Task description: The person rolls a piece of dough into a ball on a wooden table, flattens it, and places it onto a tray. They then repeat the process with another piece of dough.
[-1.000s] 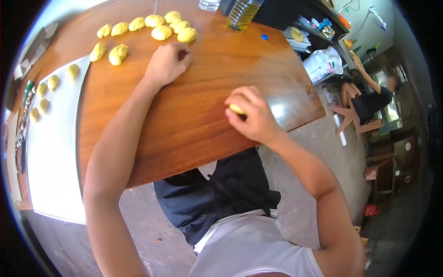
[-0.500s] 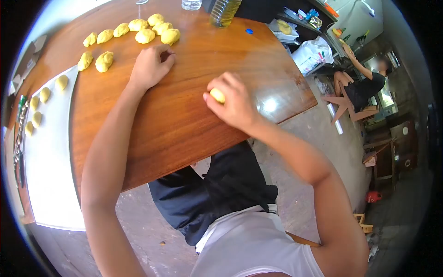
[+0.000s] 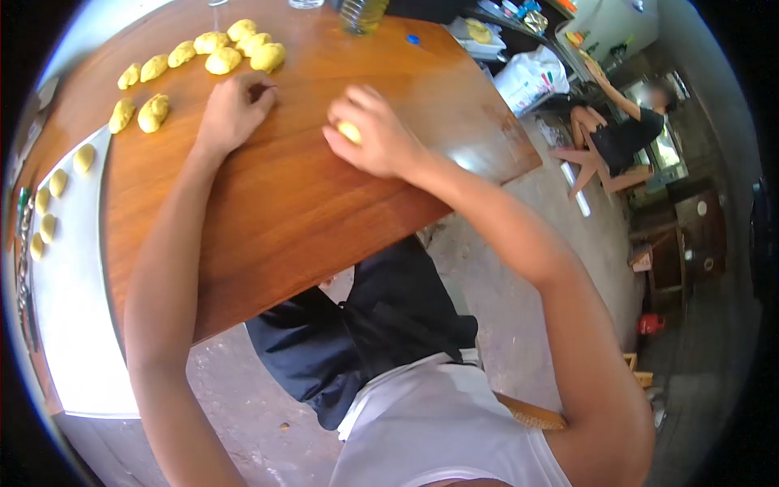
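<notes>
My right hand [image 3: 372, 134] is curled over a small smooth yellow dough ball [image 3: 349, 132] on the wooden table; part of the ball shows between thumb and fingers. My left hand [image 3: 235, 114] rests loosely closed on the table, thumb bent toward the fingers, with nothing visible in it. Just beyond it lies a group of rough yellow dough lumps [image 3: 222, 61]. Two more lumps, one of them a cracked dough lump [image 3: 152, 114], sit to its left. Several smooth oval dough pieces [image 3: 83, 159] are on a white sheet [image 3: 77, 325] at the far left.
A bottle of yellowish liquid [image 3: 363, 15], a glass [image 3: 306, 3] and a blue cap [image 3: 413, 39] stand or lie at the table's far side. The table edge [image 3: 324, 278] runs before my lap. Beyond a white bag [image 3: 531, 79], another person [image 3: 625, 138] sits at the right.
My right hand has slid forward over the table with the dough ball under it. My left hand keeps its place on the table. The whole view has shifted slightly.
</notes>
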`<state>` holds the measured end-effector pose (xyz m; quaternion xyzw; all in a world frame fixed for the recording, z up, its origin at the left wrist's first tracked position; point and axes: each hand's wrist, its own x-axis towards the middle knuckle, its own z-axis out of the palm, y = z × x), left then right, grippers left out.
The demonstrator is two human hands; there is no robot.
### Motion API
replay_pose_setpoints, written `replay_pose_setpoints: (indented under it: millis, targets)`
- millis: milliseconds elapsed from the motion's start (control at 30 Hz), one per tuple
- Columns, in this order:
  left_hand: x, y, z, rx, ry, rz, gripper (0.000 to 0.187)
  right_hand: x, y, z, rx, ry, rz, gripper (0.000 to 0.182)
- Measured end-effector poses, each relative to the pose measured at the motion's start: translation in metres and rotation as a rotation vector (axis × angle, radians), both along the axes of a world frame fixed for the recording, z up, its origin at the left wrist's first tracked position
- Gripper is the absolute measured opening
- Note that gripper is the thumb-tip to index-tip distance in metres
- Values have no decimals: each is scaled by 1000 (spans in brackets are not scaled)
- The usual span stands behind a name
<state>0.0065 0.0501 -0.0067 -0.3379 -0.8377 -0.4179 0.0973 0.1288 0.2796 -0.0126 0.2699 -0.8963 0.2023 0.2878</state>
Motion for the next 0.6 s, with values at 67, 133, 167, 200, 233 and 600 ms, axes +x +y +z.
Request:
replay_pose_setpoints:
  millis: [67,133,167,200,233,600]
  targets:
    - [2,-1,0,-22,4,-5,21,-28,-13,-8,-58,-5,-66,16]
    - [2,-5,-3,6,32,6,21,-34,-39,-9,-135,-22,-52,17]
    - [-1,-6,-2,5,36,11,21,-19,-50,-8,-104,11,10,18]
    - [-2,-7,-2,-2,35,7,22,-4,-56,-7,-68,41,75,20]
    - [-3,-7,-4,-6,28,6,22,10,-53,-6,-59,35,87,20]
    - [-11,-11,-7,17,-27,-20,25,-11,-59,-3,-50,-7,221,22]
